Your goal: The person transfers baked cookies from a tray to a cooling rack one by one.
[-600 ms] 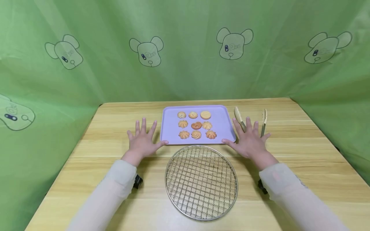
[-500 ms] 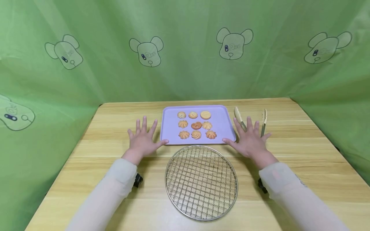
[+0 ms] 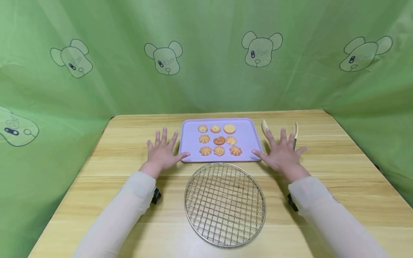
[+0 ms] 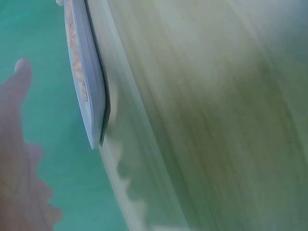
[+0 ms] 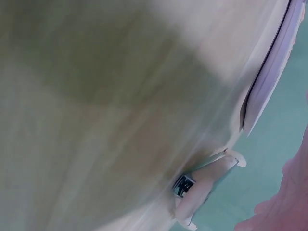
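Both hands are held above the table with fingers spread and nothing in them. My left hand (image 3: 162,154) is beside the near left corner of a lilac tray (image 3: 189,138), and the left wrist view shows that hand (image 4: 19,154) apart from the tray (image 4: 97,96). Near the tray's right corner hovers my right hand (image 3: 282,156), partly covering a pair of tongs (image 3: 295,132). Several cookies lie in rows on the tray, with a brown pretzel-like cookie (image 3: 219,140) in the middle. In the right wrist view the tongs (image 5: 195,197) lie below the hand (image 5: 279,207).
A round wire rack (image 3: 224,205) lies on the wooden table (image 3: 342,186) in front of the tray, between the forearms. Green curtain (image 3: 206,86) with mouse-like drawings hangs behind and at both sides of the table.
Both hands have shifted slightly forward and to the right, fingers still spread. Tray, cookies, rack and tongs have stayed in place.
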`<state>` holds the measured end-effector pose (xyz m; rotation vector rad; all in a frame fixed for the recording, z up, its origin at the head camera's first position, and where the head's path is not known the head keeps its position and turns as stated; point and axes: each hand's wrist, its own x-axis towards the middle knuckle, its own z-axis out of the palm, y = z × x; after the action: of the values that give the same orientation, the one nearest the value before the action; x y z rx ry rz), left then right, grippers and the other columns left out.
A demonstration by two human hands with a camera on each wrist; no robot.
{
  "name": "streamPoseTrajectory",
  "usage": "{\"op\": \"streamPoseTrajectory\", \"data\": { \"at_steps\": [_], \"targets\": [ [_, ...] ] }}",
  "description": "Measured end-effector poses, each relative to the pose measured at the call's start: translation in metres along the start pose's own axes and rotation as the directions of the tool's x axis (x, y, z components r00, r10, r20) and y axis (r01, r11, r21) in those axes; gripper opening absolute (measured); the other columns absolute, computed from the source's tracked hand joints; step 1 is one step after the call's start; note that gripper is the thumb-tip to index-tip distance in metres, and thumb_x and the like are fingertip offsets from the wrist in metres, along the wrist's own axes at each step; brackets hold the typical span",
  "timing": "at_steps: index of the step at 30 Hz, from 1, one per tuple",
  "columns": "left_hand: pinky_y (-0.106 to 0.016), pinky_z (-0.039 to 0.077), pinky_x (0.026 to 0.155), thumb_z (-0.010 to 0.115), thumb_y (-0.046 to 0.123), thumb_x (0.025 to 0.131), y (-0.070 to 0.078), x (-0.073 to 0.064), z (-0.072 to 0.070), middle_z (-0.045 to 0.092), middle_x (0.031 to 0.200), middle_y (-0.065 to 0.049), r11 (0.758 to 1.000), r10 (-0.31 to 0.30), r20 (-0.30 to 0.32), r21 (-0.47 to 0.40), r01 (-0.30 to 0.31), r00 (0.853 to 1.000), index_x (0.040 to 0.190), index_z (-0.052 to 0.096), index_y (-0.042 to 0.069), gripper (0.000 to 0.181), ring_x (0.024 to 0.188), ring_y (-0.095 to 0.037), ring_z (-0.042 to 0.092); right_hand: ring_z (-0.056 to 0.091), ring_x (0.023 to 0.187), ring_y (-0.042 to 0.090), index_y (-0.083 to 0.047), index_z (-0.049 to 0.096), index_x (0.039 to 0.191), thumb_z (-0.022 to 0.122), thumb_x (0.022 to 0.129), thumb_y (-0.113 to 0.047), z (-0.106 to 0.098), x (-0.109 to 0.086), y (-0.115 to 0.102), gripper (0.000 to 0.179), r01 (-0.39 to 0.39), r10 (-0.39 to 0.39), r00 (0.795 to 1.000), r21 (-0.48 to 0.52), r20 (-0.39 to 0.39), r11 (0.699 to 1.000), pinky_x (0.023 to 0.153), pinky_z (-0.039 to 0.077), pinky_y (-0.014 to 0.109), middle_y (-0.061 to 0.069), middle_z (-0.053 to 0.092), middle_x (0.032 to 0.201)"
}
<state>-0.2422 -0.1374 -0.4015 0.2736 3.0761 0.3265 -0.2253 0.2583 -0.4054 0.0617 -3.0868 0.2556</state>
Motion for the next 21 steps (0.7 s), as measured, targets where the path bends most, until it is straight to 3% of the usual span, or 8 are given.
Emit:
{"op": "streamPoseTrajectory", "data": {
  "at_steps": [8,15,21],
  "targets": [
    [-0.065,-0.009,0.105,0.041,0.076,0.084,0.001,0.008,0.001,-0.014,0.156,-0.014,1.000,0.008,0.015,0.019,-0.008,1.000,0.155,0.006,0.026,0.093,0.140,-0.039,-0.014,-0.017,0.127,0.062,-0.019,-0.004,0.154,0.031,0.080,-0.083,-0.001,0.007,0.008,0.104,-0.053,0.053,0.998,-0.001,0.033,0.999,0.078,-0.010,0.086,0.034,-0.018,0.148],
    [-0.065,-0.008,0.106,0.041,0.074,0.085,0.000,0.014,0.002,-0.010,0.157,-0.015,0.999,0.012,0.022,0.035,-0.013,1.000,0.155,0.009,0.025,0.091,0.141,-0.040,-0.010,-0.020,0.127,0.061,-0.021,-0.015,0.151,0.029,0.081,-0.082,-0.003,0.011,0.014,0.103,-0.103,0.103,0.994,0.010,0.040,0.995,0.078,-0.007,0.087,0.033,-0.026,0.146],
    [-0.066,-0.008,0.106,0.042,0.073,0.086,-0.003,0.019,0.004,-0.007,0.158,-0.016,0.999,0.018,0.026,0.031,-0.019,1.000,0.155,0.010,0.025,0.090,0.141,-0.040,-0.008,-0.015,0.126,0.065,-0.015,-0.011,0.152,0.024,0.077,-0.086,-0.005,0.011,0.020,0.109,-0.153,0.152,0.988,0.023,0.030,0.988,0.078,-0.005,0.088,0.032,-0.027,0.146]
  ]
}}
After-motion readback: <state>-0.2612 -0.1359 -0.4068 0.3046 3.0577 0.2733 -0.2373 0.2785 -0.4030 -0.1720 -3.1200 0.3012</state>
